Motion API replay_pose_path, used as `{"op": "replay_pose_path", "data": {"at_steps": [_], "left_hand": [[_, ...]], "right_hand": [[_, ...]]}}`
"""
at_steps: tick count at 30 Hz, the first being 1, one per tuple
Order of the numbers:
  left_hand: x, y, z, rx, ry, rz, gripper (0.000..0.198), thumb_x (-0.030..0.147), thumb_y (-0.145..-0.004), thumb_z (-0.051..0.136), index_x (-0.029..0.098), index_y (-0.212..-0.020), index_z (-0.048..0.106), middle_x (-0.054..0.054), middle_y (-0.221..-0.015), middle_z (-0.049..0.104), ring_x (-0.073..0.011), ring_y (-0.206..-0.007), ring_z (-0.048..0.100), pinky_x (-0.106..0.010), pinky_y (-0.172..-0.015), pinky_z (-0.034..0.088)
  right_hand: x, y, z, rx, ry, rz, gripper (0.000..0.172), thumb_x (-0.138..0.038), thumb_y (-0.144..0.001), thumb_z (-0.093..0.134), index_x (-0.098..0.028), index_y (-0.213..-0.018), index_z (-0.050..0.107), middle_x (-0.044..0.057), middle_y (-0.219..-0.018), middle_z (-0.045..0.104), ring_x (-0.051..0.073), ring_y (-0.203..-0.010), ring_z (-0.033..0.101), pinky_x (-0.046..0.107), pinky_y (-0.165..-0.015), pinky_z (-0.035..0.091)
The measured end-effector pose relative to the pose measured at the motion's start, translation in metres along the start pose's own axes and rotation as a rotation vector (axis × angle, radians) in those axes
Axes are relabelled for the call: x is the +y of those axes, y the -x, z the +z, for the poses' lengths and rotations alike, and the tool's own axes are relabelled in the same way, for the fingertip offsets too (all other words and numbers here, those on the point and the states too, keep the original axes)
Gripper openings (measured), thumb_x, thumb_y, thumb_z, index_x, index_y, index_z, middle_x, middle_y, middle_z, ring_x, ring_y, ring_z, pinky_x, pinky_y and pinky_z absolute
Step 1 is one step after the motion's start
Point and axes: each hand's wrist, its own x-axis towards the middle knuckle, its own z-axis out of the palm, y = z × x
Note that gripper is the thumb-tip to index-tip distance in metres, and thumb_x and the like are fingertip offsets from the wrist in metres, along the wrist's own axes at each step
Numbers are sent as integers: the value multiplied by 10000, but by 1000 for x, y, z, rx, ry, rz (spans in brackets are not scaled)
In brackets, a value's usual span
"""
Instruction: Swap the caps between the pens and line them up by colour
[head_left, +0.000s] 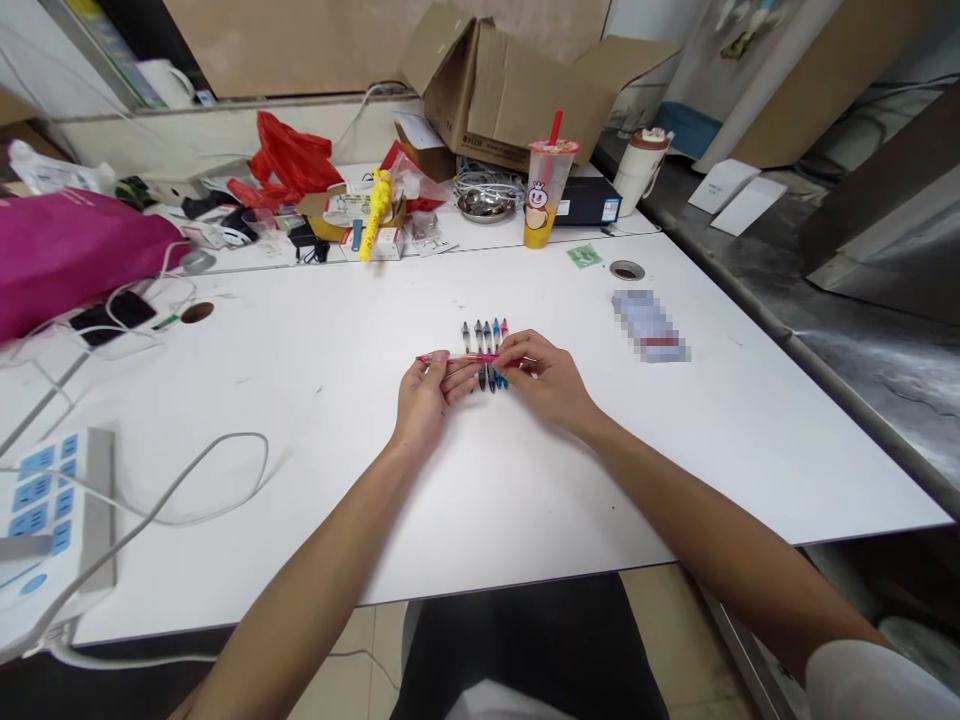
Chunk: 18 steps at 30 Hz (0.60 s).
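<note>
Above the pen row (487, 337), the left hand (425, 395) loosely holds a pink pen (482, 357); the right hand (546, 382) pinches it, nearly closed.

Bright light here, spread evenly over the white worktop (510, 520), its source out of sight! Left hand (424, 400) and right hand (551, 385) are clearly lit; faint, soft shadow beside the grey cable (240, 434). And there's streaky glare off the metal surface (877, 330) at right, with gloom below the worktop's edge. Out wide, everything stretches: see the power strip (101, 500) skew! Fine print on the pink pen (484, 357)? Too soft. One blocky patch (651, 326) is pure mosaic.
</note>
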Motion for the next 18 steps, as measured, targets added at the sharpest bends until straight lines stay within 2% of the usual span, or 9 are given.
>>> {"op": "replay_pose_path", "data": {"at_steps": [4, 9, 13, 18], "left_hand": [[0, -2, -2, 17, 25, -13, 119, 283, -1018, 574, 176, -971, 550, -152, -1085, 770, -187, -948, 773, -295, -851, 619], [1, -5, -5, 43, 89, -7, 83, 252, -1029, 523, 200, -969, 500, -130, -1094, 767, -189, -974, 775, -305, -912, 606], [3, -7, -10, 72, 119, 20, 95, 240, -1039, 472, 209, -950, 474, -118, -1096, 757, -186, -952, 779, -302, -901, 601], [5, -11, -17, 104, 66, 77, 150, 322, -1015, 548, 227, -946, 453, -106, -1151, 737, -205, -1023, 766, -305, -908, 584]], "right_hand": [[0, 0, -1, 2, -22, 12, 90, -322, -884, 693, -270, -938, 743, 50, -1090, 667, 193, -962, 624, 331, -706, 498], [-5, -3, -4, 37, -38, 77, 252, -423, -872, 719, -269, -1072, 731, 61, -1123, 702, 202, -946, 642, 358, -752, 530], [-8, -6, -10, 96, -27, 70, 248, -459, -863, 728, -248, -992, 744, 51, -995, 715, 187, -848, 641, 349, -719, 520], [-8, -9, -20, 164, -40, 105, 321, -545, -842, 723, -237, -933, 721, 47, -854, 717, 196, -797, 641, 368, -729, 533]]}}
